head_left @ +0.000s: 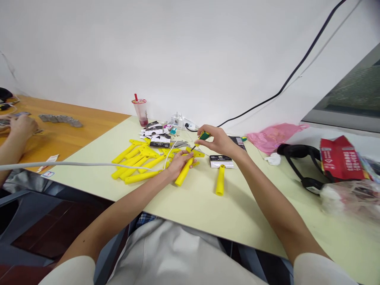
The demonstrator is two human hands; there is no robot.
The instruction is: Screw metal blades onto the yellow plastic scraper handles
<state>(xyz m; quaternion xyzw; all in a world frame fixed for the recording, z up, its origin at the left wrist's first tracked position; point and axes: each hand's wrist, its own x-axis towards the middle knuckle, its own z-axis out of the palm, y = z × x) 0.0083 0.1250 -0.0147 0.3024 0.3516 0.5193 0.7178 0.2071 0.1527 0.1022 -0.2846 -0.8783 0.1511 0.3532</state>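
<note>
My left hand (177,164) is closed around a yellow plastic scraper handle (184,174), its wide head pointing away from me. My right hand (218,139) grips a green and yellow screwdriver (204,135), whose shaft reaches down to the handle's head. Left of my hands lies a pile of similar yellow scraper handles (133,162). To the right, another yellow handle (220,181) lies with its far end inside a black and white package (221,161). Behind the pile are several black and white cards (156,132) and thin grey metal pieces (180,144).
A drink cup with a red straw (140,112) and a power strip (181,120) stand near the wall. A white cable (89,164) crosses at left. Right are a pink bag (276,136), black headphones (305,166) and a red box (341,158). Another person's hand (23,126) works at the wooden table.
</note>
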